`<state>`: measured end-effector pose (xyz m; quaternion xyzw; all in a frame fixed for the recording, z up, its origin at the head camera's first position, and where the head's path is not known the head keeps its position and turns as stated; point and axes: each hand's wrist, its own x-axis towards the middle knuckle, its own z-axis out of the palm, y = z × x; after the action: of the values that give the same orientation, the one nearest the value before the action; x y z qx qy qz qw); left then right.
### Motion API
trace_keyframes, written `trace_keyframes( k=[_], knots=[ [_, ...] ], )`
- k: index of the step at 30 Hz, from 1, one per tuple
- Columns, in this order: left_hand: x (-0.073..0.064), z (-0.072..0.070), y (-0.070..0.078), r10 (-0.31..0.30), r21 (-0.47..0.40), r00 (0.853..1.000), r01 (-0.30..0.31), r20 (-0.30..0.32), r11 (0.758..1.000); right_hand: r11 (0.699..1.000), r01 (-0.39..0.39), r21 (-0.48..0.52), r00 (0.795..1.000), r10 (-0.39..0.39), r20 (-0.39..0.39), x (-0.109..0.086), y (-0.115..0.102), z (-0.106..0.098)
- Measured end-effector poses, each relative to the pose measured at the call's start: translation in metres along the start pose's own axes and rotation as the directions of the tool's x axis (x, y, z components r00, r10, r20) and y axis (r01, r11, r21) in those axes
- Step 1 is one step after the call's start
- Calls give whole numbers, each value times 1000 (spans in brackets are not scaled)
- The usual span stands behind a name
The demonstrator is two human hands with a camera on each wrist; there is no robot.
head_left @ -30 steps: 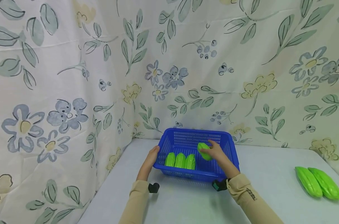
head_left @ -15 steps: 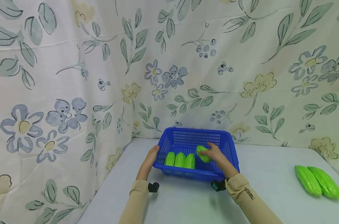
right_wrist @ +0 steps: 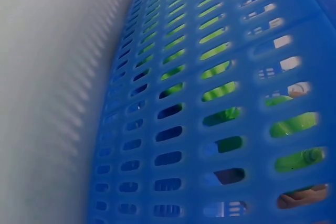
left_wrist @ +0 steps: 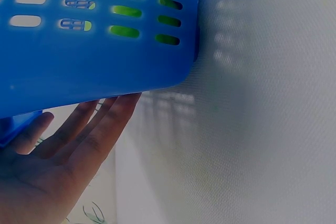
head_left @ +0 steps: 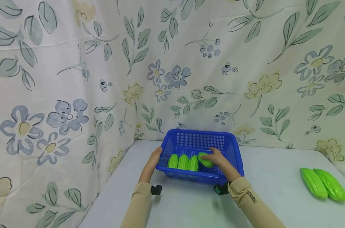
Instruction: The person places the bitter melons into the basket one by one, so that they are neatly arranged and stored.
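My right hand (head_left: pixel 219 157) reaches into a blue perforated basket (head_left: pixel 186 174) and grips a bright green, ribbed bitter melon (head_left: pixel 205 162), tilted and close over the basket floor. Three more bitter melons (head_left: pixel 183 162) lie side by side in the basket's left part, and the held one's left end is right beside them. At the basket's left wall is my left hand (head_left: pixel 154 160). Its fingers (left_wrist: pixel 97 140) are straight against the basket's side in the left wrist view. Through the slots in the right wrist view, green skin (right_wrist: pixel 294 125) shows, with part of my right hand (right_wrist: pixel 303 196) below.
Two more bitter melons (head_left: pixel 323 184) lie together on the white table (head_left: pixel 275 177), far to the right of the basket. A floral curtain (head_left: pixel 206 76) hangs behind the table and along its left side.
My right hand has lowered the bitter melon and shifted it slightly left, up to the row of three. My left hand has stayed at the basket's left wall.
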<state>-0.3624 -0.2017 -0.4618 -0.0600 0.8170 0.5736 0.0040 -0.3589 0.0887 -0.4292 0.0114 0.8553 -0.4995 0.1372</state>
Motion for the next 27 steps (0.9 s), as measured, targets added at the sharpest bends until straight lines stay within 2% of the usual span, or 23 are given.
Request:
trace_keyframes(
  k=[7, 16, 27],
  knots=[
    [0, 0, 1, 1, -3, 1000, -1, -2, 1000, 1000, 4, 11, 1000, -4, 5, 0, 2, 1],
    [0, -1, 0, -4, -2, 1000, 4, -1, 1000, 989, -18, 150, 999, 12, 42, -7, 6, 2],
    [-1, -1, 0, -1, -5, 1000, 1, -2, 1000, 986, 1, 170, 998, -11, 59, -19, 8, 0]
  ],
)
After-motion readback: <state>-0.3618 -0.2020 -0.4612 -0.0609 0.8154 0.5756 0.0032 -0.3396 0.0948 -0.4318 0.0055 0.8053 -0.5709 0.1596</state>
